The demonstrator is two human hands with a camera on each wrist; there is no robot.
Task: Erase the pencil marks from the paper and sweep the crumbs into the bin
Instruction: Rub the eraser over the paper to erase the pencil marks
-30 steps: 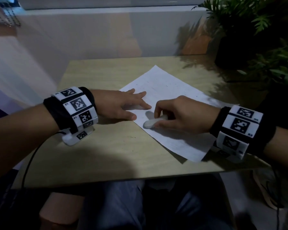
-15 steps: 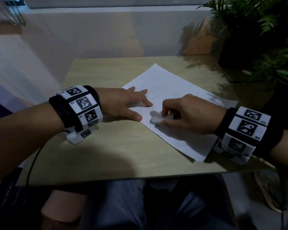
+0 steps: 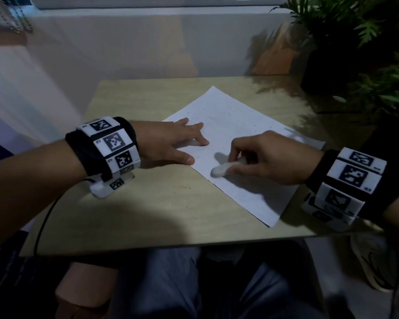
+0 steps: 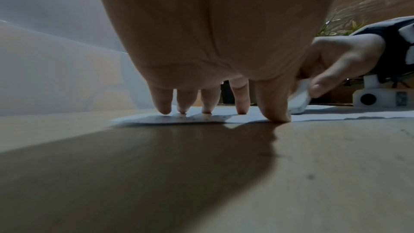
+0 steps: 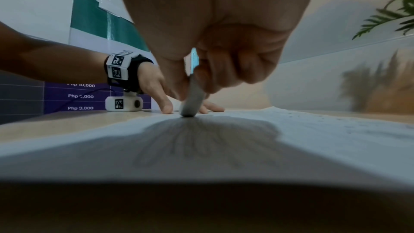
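Head view: right hand [image 3: 267, 157] pinches the eraser [image 3: 226, 168], tip down on the paper [image 3: 235, 125] near its left edge. Against the earlier pictures the eraser has gone left, back right, and now sits left again, so it's mid-stroke, rubbing one patch. Left hand [image 3: 168, 141] is unchanged, fingers straight and pressing the paper's left edge flat on the counter [image 3: 148, 208]. Faint specks scattered over the far half of the sheet (marks or crumbs, can't tell).

Left wrist: fingertips [image 4: 240, 111] planted on the paper's edge, eraser [image 4: 299, 98] just beside the thumb.

Right wrist: eraser [image 5: 190, 102] touches the sheet, grey specks toward its right side.

Judgement: erasing half done at best; no bin in view, sweep not started.
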